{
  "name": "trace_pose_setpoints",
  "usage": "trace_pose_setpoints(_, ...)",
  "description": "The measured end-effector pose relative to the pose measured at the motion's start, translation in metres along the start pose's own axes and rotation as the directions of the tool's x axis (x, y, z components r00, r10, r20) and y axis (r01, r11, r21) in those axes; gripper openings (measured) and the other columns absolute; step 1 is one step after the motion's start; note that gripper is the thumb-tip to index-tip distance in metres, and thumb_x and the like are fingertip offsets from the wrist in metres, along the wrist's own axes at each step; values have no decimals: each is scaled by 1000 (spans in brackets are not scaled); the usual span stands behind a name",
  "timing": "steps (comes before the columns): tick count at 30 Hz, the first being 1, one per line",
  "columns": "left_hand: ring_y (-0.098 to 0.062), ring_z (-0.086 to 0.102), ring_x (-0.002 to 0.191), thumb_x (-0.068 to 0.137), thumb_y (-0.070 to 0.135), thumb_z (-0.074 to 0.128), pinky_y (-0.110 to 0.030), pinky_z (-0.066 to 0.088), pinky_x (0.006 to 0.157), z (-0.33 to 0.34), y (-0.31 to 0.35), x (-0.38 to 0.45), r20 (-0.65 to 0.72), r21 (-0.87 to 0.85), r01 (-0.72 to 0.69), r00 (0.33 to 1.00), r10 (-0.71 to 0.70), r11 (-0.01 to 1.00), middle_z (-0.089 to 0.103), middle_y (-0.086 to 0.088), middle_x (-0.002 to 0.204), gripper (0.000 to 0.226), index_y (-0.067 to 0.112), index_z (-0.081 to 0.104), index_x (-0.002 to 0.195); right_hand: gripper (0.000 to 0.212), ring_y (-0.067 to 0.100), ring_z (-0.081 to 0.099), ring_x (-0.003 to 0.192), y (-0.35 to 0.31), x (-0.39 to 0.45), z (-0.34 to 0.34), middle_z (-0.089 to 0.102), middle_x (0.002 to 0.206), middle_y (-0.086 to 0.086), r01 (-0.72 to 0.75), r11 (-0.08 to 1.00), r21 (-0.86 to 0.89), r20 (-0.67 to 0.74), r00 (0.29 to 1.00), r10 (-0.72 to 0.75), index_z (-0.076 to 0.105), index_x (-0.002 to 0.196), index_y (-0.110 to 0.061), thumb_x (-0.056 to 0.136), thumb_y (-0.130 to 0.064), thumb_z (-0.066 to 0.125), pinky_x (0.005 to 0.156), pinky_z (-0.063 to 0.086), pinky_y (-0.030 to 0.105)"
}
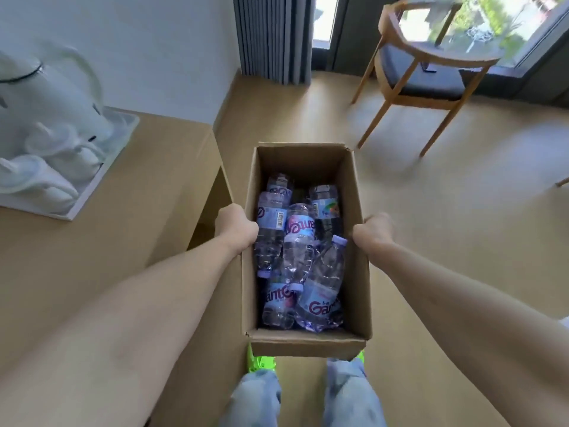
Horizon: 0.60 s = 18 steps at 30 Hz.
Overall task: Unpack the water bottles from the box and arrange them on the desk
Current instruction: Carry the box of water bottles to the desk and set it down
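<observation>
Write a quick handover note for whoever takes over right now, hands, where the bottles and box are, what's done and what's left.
Left hand: grips the left wall of the cardboard box from outside.
Right hand: grips the right wall the same way.
The open box is held above the floor beside the desk, in front of the feet.
Water bottles: all lying jumbled inside the box, caps on.
The desk carries a white tray with a kettle and cups at its far left.
Done: no bottle is out yet.
Left: probably set the box down, lift each bottle out and arrange them on the desk.

One box (357, 211), about seven water bottles (297, 241), one chair (425, 78), one kettle (46, 87).
</observation>
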State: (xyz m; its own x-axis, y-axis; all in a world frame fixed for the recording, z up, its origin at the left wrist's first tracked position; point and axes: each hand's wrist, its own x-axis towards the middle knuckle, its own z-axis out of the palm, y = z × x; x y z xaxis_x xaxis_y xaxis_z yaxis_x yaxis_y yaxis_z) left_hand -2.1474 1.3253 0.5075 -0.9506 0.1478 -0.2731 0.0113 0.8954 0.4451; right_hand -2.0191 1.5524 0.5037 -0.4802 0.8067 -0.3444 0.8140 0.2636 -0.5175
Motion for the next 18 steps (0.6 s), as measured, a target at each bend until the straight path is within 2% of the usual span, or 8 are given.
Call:
trace_pose_setpoints(4,-22,44,53,72,4,54,-26,33,47,62,-32,37,73,-3,177,982,-177,984,47,-5,64,19,9,42,60,9,32,63,63,9,62,62,60,61,11,23,996,-87,128,992,-11,60,58,-3,67,-6,61,53,44,27)
trace_pose_setpoints(8,-23,46,52,69,0,53,-25,34,44,141,-71,55,126,-9,385,916,-381,923,47,-7,63,17,8,41,60,11,31,64,62,28,127,139,63,62,10,121,972,-203,311,949,-53,63,59,-5,70,-8,64,54,47,27)
trace_pose_setpoints(11,-33,58,67,70,-2,54,-29,39,48,204,-98,60,135,-68,551,831,-539,832,56,-17,75,14,4,43,65,13,33,62,64,44,172,203,60,60,10,250,930,-270,415,902,-122,59,55,-7,69,-7,61,57,44,27)
trace_pose_setpoints(13,-40,62,83,71,-1,56,-38,48,60,249,-116,63,136,-116,642,766,-629,758,62,-25,88,7,-2,52,76,12,33,59,65,53,197,248,57,58,8,327,891,-315,475,867,-150,60,57,-7,68,-8,62,58,43,27)
trace_pose_setpoints(15,-42,62,89,72,-1,59,-43,51,70,302,-134,72,133,-161,712,701,-700,683,63,-27,95,10,-2,53,81,8,32,57,63,63,227,299,54,55,5,412,845,-342,536,824,-184,64,61,-5,69,-8,64,58,43,26)
trace_pose_setpoints(18,-39,62,92,74,0,62,-40,49,72,357,-150,82,153,-276,796,589,-793,538,62,-25,99,14,0,50,82,8,31,53,60,68,258,351,51,53,3,518,767,-378,603,767,-221,62,62,-3,68,-7,60,58,39,25)
